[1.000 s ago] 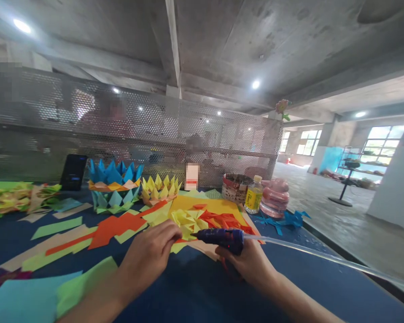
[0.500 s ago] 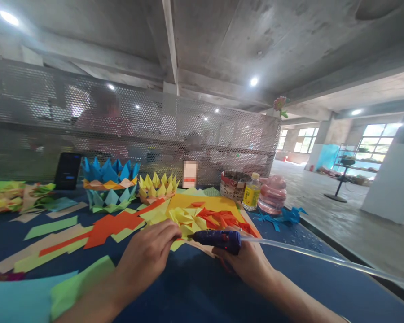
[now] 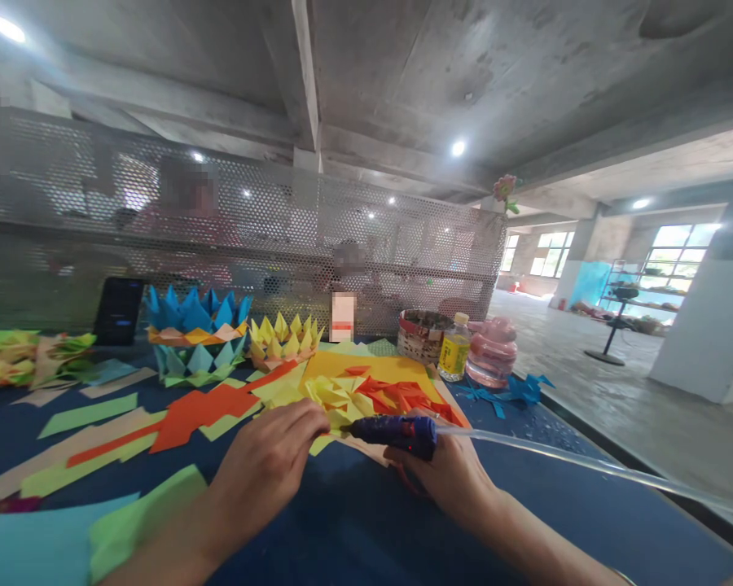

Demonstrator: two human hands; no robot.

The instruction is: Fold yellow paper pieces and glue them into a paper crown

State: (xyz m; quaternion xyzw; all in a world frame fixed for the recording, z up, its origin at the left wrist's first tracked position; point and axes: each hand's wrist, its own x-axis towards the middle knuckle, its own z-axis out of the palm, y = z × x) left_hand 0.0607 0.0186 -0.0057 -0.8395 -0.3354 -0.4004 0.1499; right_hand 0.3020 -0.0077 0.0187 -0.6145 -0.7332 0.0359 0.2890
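Note:
In my right hand (image 3: pixel 449 464) is a dark blue hot glue gun (image 3: pixel 394 433), its nozzle pointing left and a long clear glue stick (image 3: pixel 555 456) trailing from its back to the right. My left hand (image 3: pixel 274 448) is closed in a pinch at the nozzle tip, on a small piece of yellow paper (image 3: pixel 337 424) mostly covered by the fingers. Just behind both hands lie a heap of folded yellow paper pieces (image 3: pixel 339 395) and a heap of folded red-orange ones (image 3: pixel 406 397), on a yellow-orange sheet (image 3: pixel 379 364).
Paper crowns in blue (image 3: pixel 199 313) and yellow (image 3: pixel 286 338) stand at the back left beside a phone (image 3: pixel 117 313). Orange paper (image 3: pixel 201 407) and green sheets (image 3: pixel 150 513) cover the left. A basket (image 3: pixel 424 338), bottle (image 3: pixel 454 350) and pink container (image 3: pixel 492 354) stand before a perforated screen (image 3: pixel 269 220).
The view has shifted very slightly. Both hands and the glue gun keep practically the same place, with the nozzle still at my left fingertips.

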